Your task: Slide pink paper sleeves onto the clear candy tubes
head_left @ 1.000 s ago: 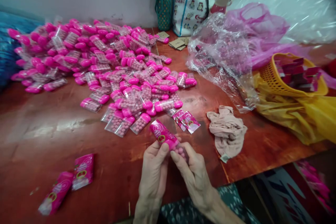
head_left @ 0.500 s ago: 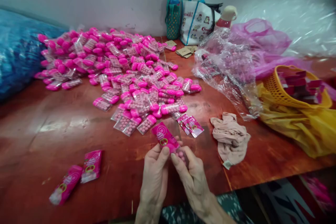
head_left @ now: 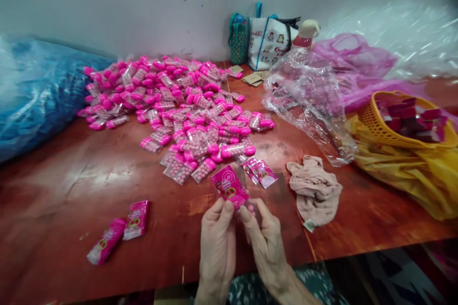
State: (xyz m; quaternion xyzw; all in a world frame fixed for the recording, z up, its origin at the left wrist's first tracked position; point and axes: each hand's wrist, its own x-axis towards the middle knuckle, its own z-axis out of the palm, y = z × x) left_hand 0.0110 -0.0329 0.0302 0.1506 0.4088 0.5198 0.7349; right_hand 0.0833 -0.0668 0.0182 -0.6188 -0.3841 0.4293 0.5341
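Between my two hands is a pink printed sleeve [head_left: 229,186] with a clear candy dispenser [head_left: 251,208] of pink balls showing at its near right end. My left hand [head_left: 218,238] pinches the sleeve with thumb and fingers. My right hand [head_left: 266,238] grips the dispenser's end. Just beyond my hands lie several flat pink sleeves [head_left: 264,173]. A large heap of pink-capped candy dispensers [head_left: 179,105] spreads behind them. To the left on the table lie two sleeved packs [head_left: 107,240], side by side and tilted.
A crumpled beige cloth [head_left: 315,190] lies to the right on the red-brown table [head_left: 171,228]. Further right, a yellow basket [head_left: 379,124] of pink-and-dark pieces sits on a yellow bag. Clear plastic [head_left: 304,95], a printed white bag [head_left: 268,45] and a blue plastic sack [head_left: 43,95] stand around.
The view has shifted, moving most things down or right in the picture. Less of the dispenser shows beyond the sleeve, and the sleeve looks fuller; both hands keep their hold.
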